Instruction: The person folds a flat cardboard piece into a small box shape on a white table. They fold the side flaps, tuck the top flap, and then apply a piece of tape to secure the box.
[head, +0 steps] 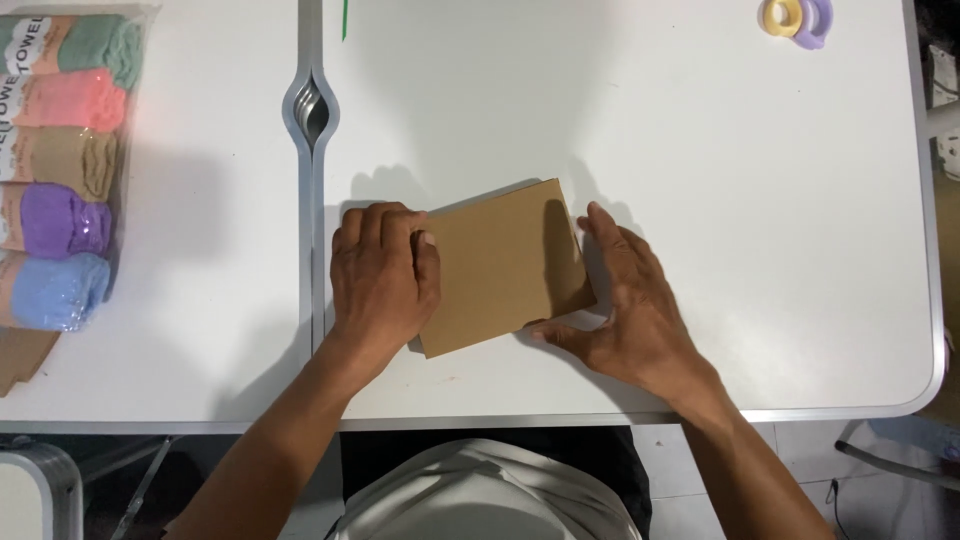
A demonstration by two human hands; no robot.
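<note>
A flat brown cardboard piece (505,265) lies slightly tilted on the white table (700,180), near its front edge. My left hand (383,275) lies palm down on the cardboard's left edge, fingers curled over it. My right hand (628,305) grips the right edge, thumb at the lower corner and fingers along the side. Both hands hold the same piece.
A clear pack of rolled towels (62,165) in several colours lies at the far left. Yellow and purple tape rolls (797,18) sit at the back right. A seam with a metal handle (311,110) splits the table. A green stick (345,18) pokes in at the top.
</note>
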